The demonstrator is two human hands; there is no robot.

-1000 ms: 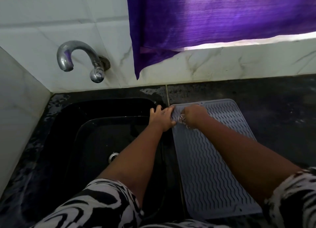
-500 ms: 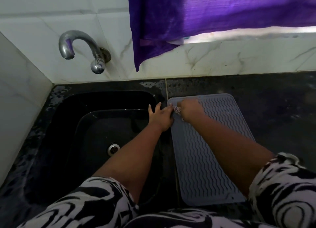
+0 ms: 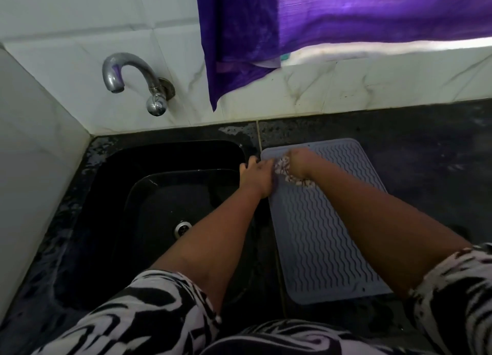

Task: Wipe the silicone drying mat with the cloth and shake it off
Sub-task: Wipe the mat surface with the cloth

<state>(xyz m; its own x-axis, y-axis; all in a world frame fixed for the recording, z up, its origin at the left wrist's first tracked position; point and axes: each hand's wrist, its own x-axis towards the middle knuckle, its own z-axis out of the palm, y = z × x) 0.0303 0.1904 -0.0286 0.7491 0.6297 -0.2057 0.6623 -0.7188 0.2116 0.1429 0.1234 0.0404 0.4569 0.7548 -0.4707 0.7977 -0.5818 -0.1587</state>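
One mat [image 3: 324,221], grey with wavy ridges, was laid flat on the dark counter [image 3: 426,168], just right of one black sink [image 3: 170,195]. The right hand [image 3: 299,163] was closed in a fist around one patterned cloth [image 3: 283,169], which was pressed onto the mat near its far left corner. The left hand [image 3: 257,175] was set just left of the right hand, fingers loosely spread and flat on the mat's left edge, with nothing gripped; whether that edge was pinched could not be told. Bare ridged surface was left open from the right hand toward the body and to its right, up to the mat's raised rim. Beyond the rim, further right of the hand, bare counter was seen. Past both hands, a narrow strip of counter was bounded by the tiled wall [image 3: 346,88]. One tap [image 3: 138,80] was mounted far to the left of the left hand, and one purple curtain [image 3: 319,22] was hung above.
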